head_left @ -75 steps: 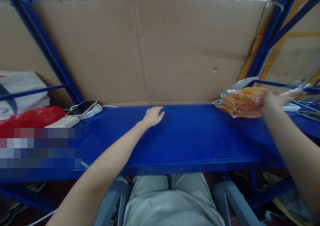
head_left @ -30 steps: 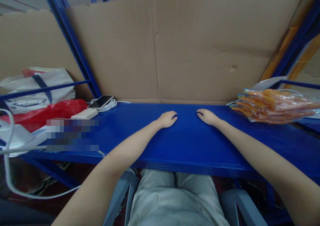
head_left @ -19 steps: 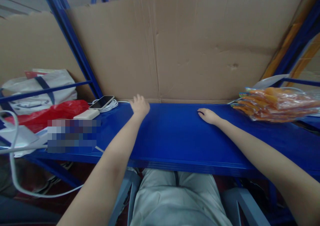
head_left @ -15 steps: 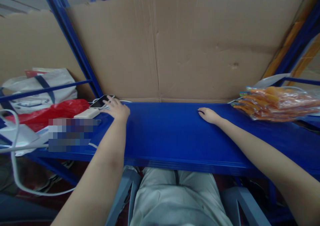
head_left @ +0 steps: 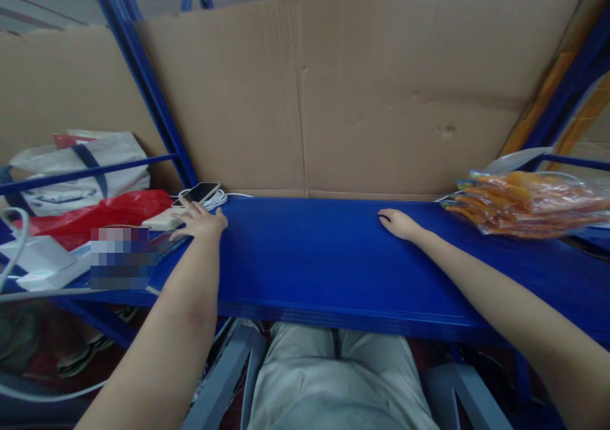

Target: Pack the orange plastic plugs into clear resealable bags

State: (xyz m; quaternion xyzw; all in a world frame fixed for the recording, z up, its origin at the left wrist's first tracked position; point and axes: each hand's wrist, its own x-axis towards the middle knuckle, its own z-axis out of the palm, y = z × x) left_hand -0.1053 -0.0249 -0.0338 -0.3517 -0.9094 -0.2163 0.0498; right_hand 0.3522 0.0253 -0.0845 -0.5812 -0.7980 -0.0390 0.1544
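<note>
My left hand (head_left: 203, 222) is held over the left part of the blue shelf top (head_left: 305, 258), its fingers spread and nothing gripped. Just beyond its fingertips lies a dark-screened phone (head_left: 203, 192), beside a coiled white cable (head_left: 216, 199). A pale, flat block (head_left: 162, 220) sits to the left of the fingers; whether they touch it I cannot tell. My right hand (head_left: 400, 223) rests on the right half of the shelf top with its fingers curled in loosely. A small dark gap shows between thumb and fingers, and no object is visible in it.
Plastic-wrapped orange packets (head_left: 528, 201) lie at the right. On the left are a red plastic bag (head_left: 114, 211), a white and navy tote bag (head_left: 107, 169), a white power strip (head_left: 52, 274) and a pixelated item. Cardboard (head_left: 381, 87) walls the back; blue posts (head_left: 147, 87) flank it.
My left hand has moved left and towards me, off the phone, and its fingers have spread wider. The coiled cable beside the phone shows more now. My right hand has stayed in place.
</note>
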